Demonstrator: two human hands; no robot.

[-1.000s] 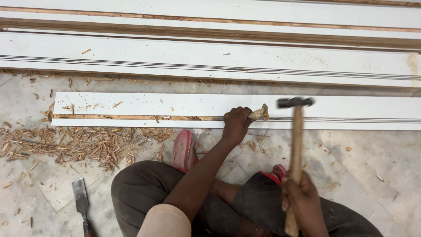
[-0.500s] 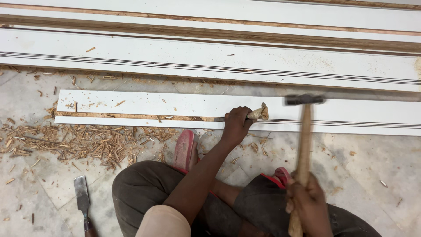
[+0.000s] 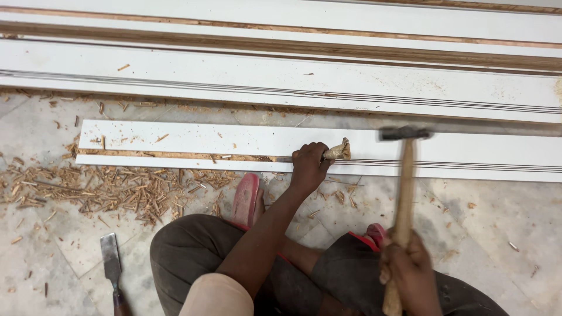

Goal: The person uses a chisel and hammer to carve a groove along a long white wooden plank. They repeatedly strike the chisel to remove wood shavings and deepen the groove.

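White-faced board (image 3: 234,140) lies flat on the stone floor (image 3: 492,216), a raw groove cut along its near edge. The left hand (image 3: 309,167) is clenched round a chisel (image 3: 338,151) laid along that groove, only its frayed wooden butt visible. The right hand (image 3: 410,275) grips a wooden-handled hammer (image 3: 404,175), head raised and blurred, apparently just beside the butt. Wood chips (image 3: 111,187) litter the floor; a spare chisel (image 3: 111,263) lies well apart.

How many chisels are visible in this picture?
2: one chisel in the left hand against the white board, and a second chisel lying on the floor at lower left.
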